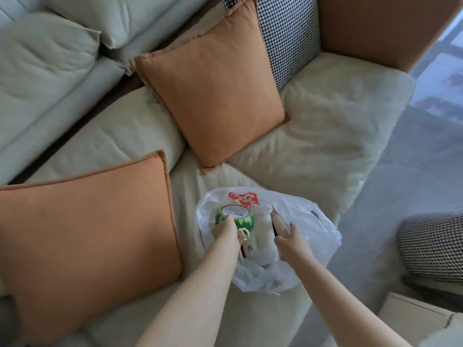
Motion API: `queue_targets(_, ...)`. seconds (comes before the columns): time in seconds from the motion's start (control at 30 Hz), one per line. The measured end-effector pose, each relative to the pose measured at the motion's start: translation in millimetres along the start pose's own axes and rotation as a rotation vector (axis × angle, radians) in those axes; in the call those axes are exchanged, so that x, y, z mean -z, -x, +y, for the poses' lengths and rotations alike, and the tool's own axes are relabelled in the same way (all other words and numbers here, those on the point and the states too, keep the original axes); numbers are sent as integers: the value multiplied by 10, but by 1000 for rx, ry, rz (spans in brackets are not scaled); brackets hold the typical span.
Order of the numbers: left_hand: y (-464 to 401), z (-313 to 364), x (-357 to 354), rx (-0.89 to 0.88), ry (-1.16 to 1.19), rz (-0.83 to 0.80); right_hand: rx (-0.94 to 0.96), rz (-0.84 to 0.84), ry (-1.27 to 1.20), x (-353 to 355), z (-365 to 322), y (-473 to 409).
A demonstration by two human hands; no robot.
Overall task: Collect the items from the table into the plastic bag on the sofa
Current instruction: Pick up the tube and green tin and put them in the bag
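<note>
A white plastic bag [310, 231] with a red logo lies open on the pale sofa seat [325, 126]. My left hand [224, 230] is inside its mouth, closed around a round green container [240, 216] with a white label on top. My right hand [292, 242] grips a tan, pointed object [278, 221] at the bag's opening, together with the bag's edge. White packages [260, 244] lie in the bag between my hands. A small gold clasp [244, 232] shows beside my left hand.
Two orange cushions [210, 96] [87, 234] lean on the sofa, one behind the bag and one at its left. A houndstooth cushion [290, 33] stands at the back. A houndstooth stool [433, 246] and a pale box [416, 319] are on the grey floor at right.
</note>
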State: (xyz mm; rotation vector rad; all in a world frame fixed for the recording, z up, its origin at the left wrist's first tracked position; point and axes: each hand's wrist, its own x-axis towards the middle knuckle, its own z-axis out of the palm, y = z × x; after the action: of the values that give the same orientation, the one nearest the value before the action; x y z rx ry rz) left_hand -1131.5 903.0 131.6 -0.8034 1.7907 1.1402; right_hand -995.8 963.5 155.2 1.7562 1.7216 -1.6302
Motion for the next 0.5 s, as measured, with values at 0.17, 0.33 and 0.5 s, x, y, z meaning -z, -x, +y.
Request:
queue_targets(0.17, -164, 56, -132, -36, 47, 36, 239, 102, 126, -106, 130, -132)
queue_targets(0.33, -160, -25, -199, -148, -135, -17, 258, 95, 340, -194, 148, -35)
queue_targets(0.5, -77, -152, -81, -257, -434, -80, 268, 55, 453, -168, 208, 42)
